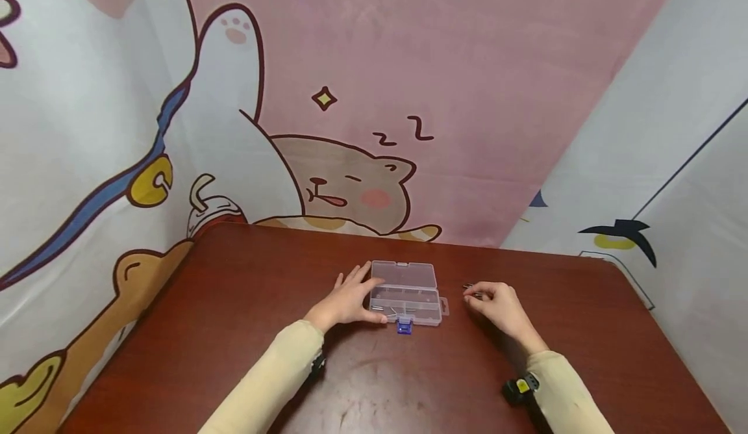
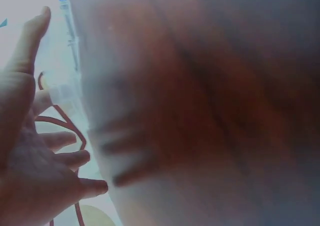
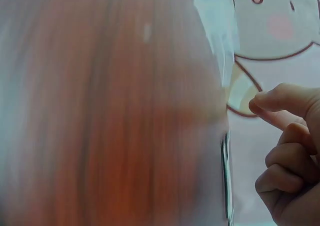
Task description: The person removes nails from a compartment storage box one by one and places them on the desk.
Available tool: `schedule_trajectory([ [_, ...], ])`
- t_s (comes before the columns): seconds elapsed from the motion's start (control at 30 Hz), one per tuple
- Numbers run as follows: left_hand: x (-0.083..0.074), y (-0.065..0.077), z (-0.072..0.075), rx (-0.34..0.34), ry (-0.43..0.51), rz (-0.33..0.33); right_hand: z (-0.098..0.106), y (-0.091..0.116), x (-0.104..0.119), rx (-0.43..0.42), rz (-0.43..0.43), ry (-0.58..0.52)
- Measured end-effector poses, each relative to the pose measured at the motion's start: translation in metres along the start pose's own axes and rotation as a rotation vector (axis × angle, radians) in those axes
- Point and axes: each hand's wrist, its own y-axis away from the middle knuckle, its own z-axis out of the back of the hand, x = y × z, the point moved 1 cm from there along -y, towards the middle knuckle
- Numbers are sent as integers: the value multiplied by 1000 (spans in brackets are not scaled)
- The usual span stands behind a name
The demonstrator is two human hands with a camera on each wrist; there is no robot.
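A clear plastic storage box (image 1: 432, 315) lies with its lid (image 1: 403, 274) tipped back. Its blue latch (image 1: 404, 326) hangs at the front. A few thin metal pieces (image 1: 378, 308) lie inside. My left hand (image 1: 349, 296) spreads along the box's left side, thumb by the front corner and index finger near the hinge; its fingers (image 2: 70, 158) look fairly straight. To the right of the box, my right hand (image 1: 495, 303) brings thumb and index fingertips together, with nothing visible between them. Slim metal rods (image 3: 226, 181) lie on the table beside those fingertips.
The box stands on a dark red-brown table (image 1: 263, 265). A clear hanging tab (image 1: 445, 306) sticks out from the box's right side. Behind and beside the table hangs a cloth (image 1: 467, 96) printed with cartoon animals.
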Motion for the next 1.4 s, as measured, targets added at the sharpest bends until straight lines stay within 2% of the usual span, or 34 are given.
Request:
schedule_trajectory([
  [0.23,-2,-3,0,33,2,-11,-20,-8,23,54,49,-68],
  [0.43,-3,-3,0,70,-17,-1,-37,-12,41,120,70,-130],
  [0.7,-2,-6,3,95,-6,23,-54,-22,64,191,142,-179],
  [0.9,-1,-5,2,83,-32,13,-68,-24,73,267,157,-163],
  [1.1,0,-2,1,55,-73,-6,-76,-23,80,306,169,-158],
  [1.27,-1,0,0,41,-115,-18,-80,-21,81,338,179,-94],
  [1.4,-2,0,0,42,-114,-28,-79,-21,81,359,192,-52],
])
